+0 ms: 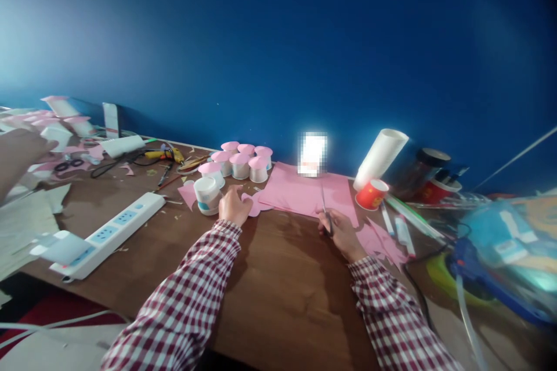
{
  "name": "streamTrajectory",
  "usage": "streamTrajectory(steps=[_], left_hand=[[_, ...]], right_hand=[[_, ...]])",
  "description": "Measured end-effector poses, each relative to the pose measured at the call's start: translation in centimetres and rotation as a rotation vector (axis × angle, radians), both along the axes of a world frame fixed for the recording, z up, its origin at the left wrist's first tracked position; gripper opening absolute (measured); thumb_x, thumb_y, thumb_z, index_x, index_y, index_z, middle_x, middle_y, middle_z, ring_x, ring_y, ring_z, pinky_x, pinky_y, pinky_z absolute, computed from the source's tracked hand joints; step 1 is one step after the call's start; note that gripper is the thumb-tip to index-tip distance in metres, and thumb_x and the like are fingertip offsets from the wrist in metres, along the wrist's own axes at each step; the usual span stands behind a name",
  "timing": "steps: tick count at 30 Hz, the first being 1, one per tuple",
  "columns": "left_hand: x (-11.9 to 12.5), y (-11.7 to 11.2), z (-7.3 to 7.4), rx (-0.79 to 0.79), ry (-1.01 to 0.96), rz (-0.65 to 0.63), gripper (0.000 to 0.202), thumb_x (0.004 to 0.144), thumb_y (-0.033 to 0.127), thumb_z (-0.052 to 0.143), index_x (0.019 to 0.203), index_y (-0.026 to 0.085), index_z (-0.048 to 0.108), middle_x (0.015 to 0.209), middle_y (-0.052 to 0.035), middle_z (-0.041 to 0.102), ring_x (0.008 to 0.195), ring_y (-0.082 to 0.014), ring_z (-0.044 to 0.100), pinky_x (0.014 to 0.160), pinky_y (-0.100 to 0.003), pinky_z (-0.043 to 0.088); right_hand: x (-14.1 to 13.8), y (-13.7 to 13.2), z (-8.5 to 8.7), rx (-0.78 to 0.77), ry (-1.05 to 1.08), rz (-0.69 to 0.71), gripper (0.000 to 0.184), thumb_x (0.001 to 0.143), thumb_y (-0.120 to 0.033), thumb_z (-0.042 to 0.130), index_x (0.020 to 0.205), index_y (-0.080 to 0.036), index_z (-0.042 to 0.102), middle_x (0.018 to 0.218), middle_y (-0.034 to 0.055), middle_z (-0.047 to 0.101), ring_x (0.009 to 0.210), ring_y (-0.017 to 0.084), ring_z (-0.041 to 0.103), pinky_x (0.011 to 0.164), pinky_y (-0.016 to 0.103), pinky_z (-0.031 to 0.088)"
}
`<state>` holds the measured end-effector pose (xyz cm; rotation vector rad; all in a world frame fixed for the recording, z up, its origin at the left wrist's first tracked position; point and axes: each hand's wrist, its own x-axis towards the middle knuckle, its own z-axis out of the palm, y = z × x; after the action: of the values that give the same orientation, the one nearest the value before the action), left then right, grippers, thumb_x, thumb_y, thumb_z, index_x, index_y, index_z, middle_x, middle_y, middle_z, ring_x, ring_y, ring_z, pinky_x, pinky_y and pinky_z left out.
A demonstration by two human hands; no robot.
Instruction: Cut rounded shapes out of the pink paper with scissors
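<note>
My right hand [342, 233] grips thin metal scissors [325, 210] at one o'clock. At eleven, my left hand [235, 206] hides its fingertips; can't tell its hold.

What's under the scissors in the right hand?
Pink paper shows beneath the scissors, at their blade end. The right hand covers part of them, and whatever lies directly under that hand is hidden.

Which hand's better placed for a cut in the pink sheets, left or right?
Right, I'd say: the right hand holds the scissors, blades pointing toward the pink sheets. The left hand is beside a white cup, with no scissors visible in it.
</note>
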<state>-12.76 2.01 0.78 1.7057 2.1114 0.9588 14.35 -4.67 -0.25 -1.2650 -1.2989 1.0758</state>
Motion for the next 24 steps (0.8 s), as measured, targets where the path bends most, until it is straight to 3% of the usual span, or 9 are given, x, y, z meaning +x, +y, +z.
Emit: streamTrajectory(steps=[5,10,16,20,24], left_hand=[[1.0,1.3,-0.6,-0.01,-0.008,-0.017,0.04,0.071,0.025,0.055,0.109,0.012,0.057,0.096,-0.016,0.066,0.093,-0.0303,0.062,0.08,-0.036,0.043],[2.0,1.8,-0.9,-0.034,0.007,-0.109,0.039,0.079,0.039,0.049,0.105,0.012,0.06,0.106,-0.0168,0.065,0.102,-0.0293,0.059,0.088,-0.036,0.041],[1.6,-1.9,-1.8,0.068,0.292,-0.224,0.067,0.08,0.039,0.049,0.132,-0.002,0.034,0.135,-0.0275,0.041,0.13,-0.034,0.033,0.103,-0.043,0.031],[2.1,-4.5,-2.5,0.073,0.334,-0.302,0.068,0.08,0.038,0.049,0.135,0.002,0.029,0.136,-0.0262,0.041,0.128,-0.0341,0.037,0.102,-0.045,0.032],[3.0,-4.7,-2.8,0.003,0.307,-0.288,0.067,0.082,0.037,0.046,0.136,0.002,0.027,0.138,-0.0269,0.039,0.129,-0.0337,0.036,0.103,-0.047,0.029]], right_hand=[[0.0,0.0,0.1,0.005,-0.009,0.009,0.04,0.075,-0.054,0.061,0.086,-0.016,0.059,0.057,-0.0019,0.054,0.049,0.013,0.052,0.047,0.025,0.043],[0.1,-0.1,0.2,0.009,-0.031,0.0,0.04,0.076,-0.055,0.06,0.087,-0.016,0.06,0.056,-0.0022,0.054,0.049,0.013,0.052,0.047,0.025,0.043],[0.2,0.0,0.0,0.015,-0.035,0.007,0.036,0.078,-0.051,0.059,0.087,-0.016,0.06,0.057,-0.0021,0.054,0.05,0.013,0.053,0.048,0.024,0.044],[0.3,0.1,0.0,0.014,-0.03,0.017,0.036,0.078,-0.05,0.059,0.087,-0.015,0.06,0.057,-0.0022,0.054,0.05,0.013,0.053,0.048,0.024,0.044],[0.3,0.1,0.0,0.032,-0.05,0.014,0.035,0.078,-0.05,0.059,0.086,-0.015,0.061,0.057,-0.0024,0.055,0.049,0.013,0.053,0.048,0.025,0.044]])
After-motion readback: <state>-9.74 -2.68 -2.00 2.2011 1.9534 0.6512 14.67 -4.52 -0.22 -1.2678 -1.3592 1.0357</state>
